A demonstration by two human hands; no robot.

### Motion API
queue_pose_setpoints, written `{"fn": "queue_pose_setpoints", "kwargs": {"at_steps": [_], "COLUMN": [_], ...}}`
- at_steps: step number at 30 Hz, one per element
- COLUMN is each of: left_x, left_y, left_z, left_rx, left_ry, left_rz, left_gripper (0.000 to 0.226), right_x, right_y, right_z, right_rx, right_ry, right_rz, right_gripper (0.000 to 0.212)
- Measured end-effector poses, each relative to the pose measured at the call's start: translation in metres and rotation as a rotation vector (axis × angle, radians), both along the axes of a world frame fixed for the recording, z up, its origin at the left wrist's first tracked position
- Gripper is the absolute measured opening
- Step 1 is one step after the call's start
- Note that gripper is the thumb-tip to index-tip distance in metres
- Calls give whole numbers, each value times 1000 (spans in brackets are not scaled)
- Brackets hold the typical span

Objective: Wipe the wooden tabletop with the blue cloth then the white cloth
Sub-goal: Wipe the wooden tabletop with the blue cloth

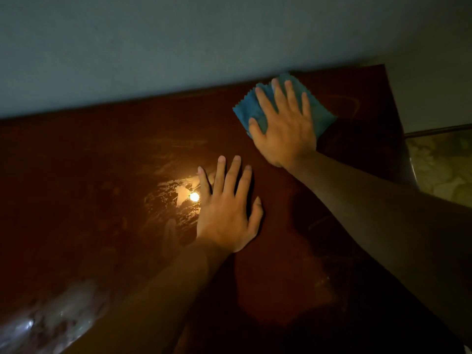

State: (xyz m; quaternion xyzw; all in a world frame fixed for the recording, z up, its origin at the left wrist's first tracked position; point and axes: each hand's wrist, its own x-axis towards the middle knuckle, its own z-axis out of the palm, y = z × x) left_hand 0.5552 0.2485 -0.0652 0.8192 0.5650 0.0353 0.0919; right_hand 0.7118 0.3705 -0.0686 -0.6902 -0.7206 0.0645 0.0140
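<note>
Currently, the task appears to be in its first stage. The blue cloth (283,104) lies flat on the wooden tabletop (102,154) in the upper right of the frame, close to the table's far edge where it meets the pale wall (178,42). The right hand (283,126) presses down on the cloth with the palm flat and the fingers spread apart; it does not pinch or clench the fabric but holds it against the wood by downward pressure. Zigzag-cut cloth edges show on both sides of the hand.

The left hand (226,208) rests in the centre of the frame, palm down on bare wood, fingers apart, holding nothing. It appears to serve as a brace.

A bright light reflection (194,197) sits just left of the left hand, surrounded by a patchy sheen, and fainter streaks cross the wood above it. Whether these marks are moisture, residue or worn finish cannot be determined.

Judged from the cloth position, the blue-cloth pass is in progress at the far right area of the surface. How much of the tabletop is already covered cannot be determined. The white cloth is not visible anywhere in the frame, so the second pass is judged to be entirely outstanding.
</note>
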Motion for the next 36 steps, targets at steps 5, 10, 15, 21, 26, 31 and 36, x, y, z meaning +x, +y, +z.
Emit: {"fn": "queue_pose_setpoints", "kwargs": {"at_steps": [5, 10, 15, 21, 26, 31, 36], "left_x": [1, 1, 1, 1, 2, 2, 1], "left_y": [0, -1, -2, -2, -1, -1, -1], "left_z": [0, 1, 1, 3, 3, 3, 3], "left_rx": [-1, -1, -1, -18, -27, -31, -15], "left_ry": [-12, -27, -43, -47, -49, -46, -47], "left_rz": [7, 25, 28, 37, 34, 36, 31], "left_gripper": [63, 62, 62, 64, 65, 64, 63], "right_x": [0, 0, 0, 0, 6, 7, 25], "right_y": [12, 11, -16, -78, -102, -96, -56], "right_z": [0, 1, 4, 9, 7, 5, 1], "right_rx": [-15, -30, -22, -29, -114, -75, 9], "right_ry": [7, 13, 26, 25, -14, -16, -5], "right_rz": [-14, -6, -15, -36, -18, -26, -124], "right_gripper": [70, 69, 69, 67, 69, 71, 70]}}
